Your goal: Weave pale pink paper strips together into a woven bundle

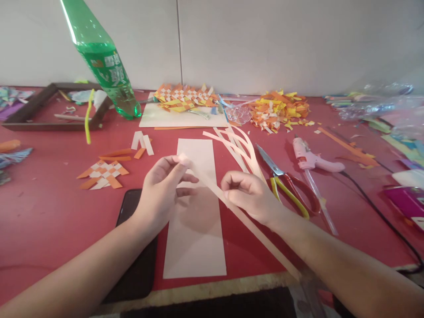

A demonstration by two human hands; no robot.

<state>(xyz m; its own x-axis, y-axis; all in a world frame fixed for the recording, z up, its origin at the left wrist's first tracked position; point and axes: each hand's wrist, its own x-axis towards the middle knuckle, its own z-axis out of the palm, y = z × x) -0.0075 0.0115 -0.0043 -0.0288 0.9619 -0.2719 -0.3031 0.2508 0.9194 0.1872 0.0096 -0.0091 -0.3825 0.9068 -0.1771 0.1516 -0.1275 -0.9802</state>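
A long pale paper strip (255, 230) runs slantwise over a white paper sheet (198, 247) and past the table's front edge. My left hand (170, 181) pinches the strip's upper end between thumb and forefinger, above the sheet. Further along, my right hand (247, 194) has its thumb and forefinger pressed together on the strip. Behind my right hand lie several loose pale strips (250, 150), curved and overlapping. Left of my left hand sits a small woven orange-and-white paper piece (104, 173), with short paper pieces (143, 142) near it.
Scissors (278, 172) and a pink glue gun (309, 157) lie to the right. A black phone (139, 269) is under my left forearm. Behind are a green bottle (109, 66), a dark frame (43, 126), woven paper (185, 97) and a pile of orange and yellow scraps (280, 110).
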